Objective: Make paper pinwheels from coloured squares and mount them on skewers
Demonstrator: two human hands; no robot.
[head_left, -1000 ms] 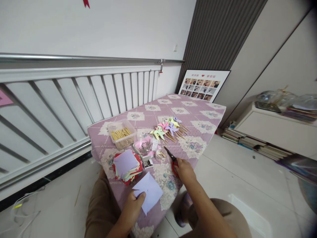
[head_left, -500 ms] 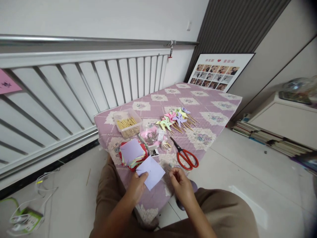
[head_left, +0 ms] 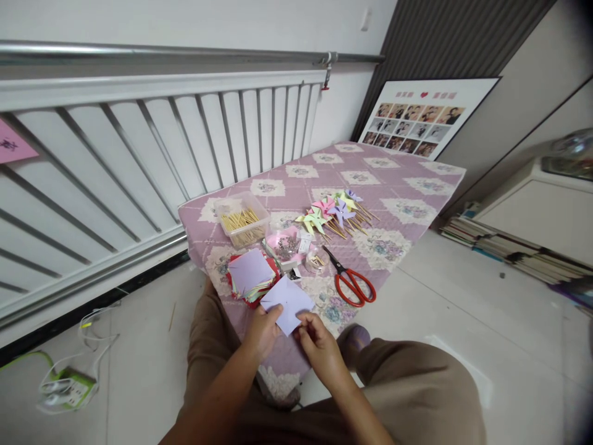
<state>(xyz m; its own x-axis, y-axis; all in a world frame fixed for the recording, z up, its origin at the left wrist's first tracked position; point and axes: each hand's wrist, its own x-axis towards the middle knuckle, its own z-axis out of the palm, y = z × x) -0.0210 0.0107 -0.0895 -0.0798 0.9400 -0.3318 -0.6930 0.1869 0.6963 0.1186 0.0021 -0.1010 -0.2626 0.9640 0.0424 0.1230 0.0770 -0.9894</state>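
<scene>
Paper sq. betw. fingers (both hands)

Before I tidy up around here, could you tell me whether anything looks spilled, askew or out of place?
On the quilted table nothing stands out. Off it, tangled cables and a green device lie loose on the floor, and a thin stick has dropped beside the person's knee.

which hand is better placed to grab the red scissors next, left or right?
Probably the right hand. The red scissors lie on the quilted mat on its side, nothing between. The left hand sits farther away, pinching the lilac paper square.
</scene>
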